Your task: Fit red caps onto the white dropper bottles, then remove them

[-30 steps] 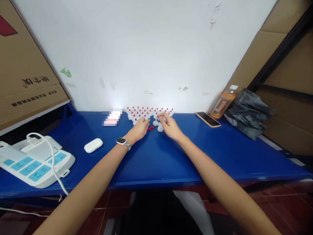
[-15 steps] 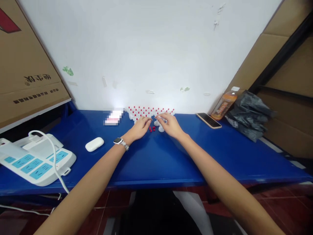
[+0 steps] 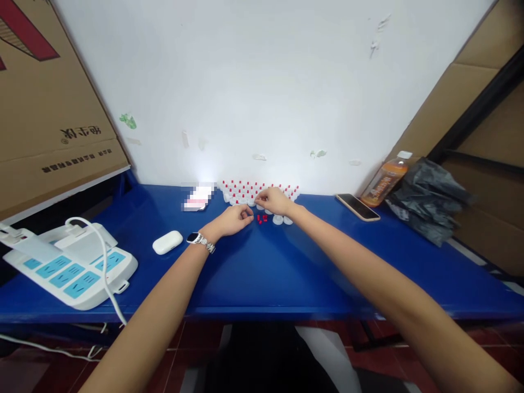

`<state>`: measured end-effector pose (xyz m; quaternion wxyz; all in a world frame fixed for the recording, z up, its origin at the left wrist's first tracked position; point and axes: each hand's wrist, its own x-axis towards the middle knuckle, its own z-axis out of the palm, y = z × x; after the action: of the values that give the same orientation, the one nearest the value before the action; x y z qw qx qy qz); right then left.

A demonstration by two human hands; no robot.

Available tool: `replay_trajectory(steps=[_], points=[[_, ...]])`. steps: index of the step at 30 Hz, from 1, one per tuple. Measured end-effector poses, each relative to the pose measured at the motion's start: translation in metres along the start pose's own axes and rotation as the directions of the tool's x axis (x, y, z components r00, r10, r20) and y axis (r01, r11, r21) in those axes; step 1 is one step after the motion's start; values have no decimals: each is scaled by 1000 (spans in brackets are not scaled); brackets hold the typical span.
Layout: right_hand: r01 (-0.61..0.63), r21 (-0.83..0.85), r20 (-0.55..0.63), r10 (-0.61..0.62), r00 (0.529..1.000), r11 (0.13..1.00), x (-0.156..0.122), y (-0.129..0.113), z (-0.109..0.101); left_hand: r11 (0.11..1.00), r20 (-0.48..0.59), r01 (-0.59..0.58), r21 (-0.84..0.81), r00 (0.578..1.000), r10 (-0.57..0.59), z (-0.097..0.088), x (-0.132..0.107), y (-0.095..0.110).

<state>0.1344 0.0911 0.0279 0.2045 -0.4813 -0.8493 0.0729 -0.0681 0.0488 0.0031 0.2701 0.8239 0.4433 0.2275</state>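
L hand [image 3: 233, 221] is near table's back edge, just L of the loose red caps [image 3: 265, 220]: thumb & fingers curled, tips close tog.; can't tell if anything's btwn them. R of that, the rows of red-tipped white pcs [image 3: 243, 200] stand along the back edge, mid-width. R hand [image 3: 276, 201] reaches over the rows' front, thumb & index nearly pinched by a pc; can't tell if it has hold. Bare white pcs [image 3: 278, 220] sit below R wrist.

Tips: pcs look light & prob. tip easily, so use fingertips only, keep R wrist high over bare pcs, & don't sweep L fingers thru caps.

Room: power strip [image 3: 77, 273] fills front L corner; earbud case [image 3: 167, 242] is R of it. Blue table [image 3: 262, 278] is bare from caps to front edge, best for forearms. Phone [image 3: 357, 207] & bottle [image 3: 385, 180] crowd back R corner, well clear of R hand.
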Motion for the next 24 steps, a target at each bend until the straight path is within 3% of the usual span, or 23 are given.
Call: replay_trajectory(steps=[6,10,15,20,24], points=[[-13,-167,74,26,997,986,-3,2,-2,1000,-1,-22,-20,1000,22,0,2,-4],[-83,-205,16,88,996,975,0,-1,-6,999,-9,-11,-51,1000,10,0,1,-7],[-190,-177,-22,189,982,966,16,-10,1,997,11,14,-72,1000,-14,-4,-3,-2],[-205,-121,-18,205,979,971,25,-14,8,996,66,37,-83,997,-31,-6,-5,3],[-160,3,-168,158,973,987,15,-11,1,999,14,3,-54,1000,-3,-5,-5,2]])
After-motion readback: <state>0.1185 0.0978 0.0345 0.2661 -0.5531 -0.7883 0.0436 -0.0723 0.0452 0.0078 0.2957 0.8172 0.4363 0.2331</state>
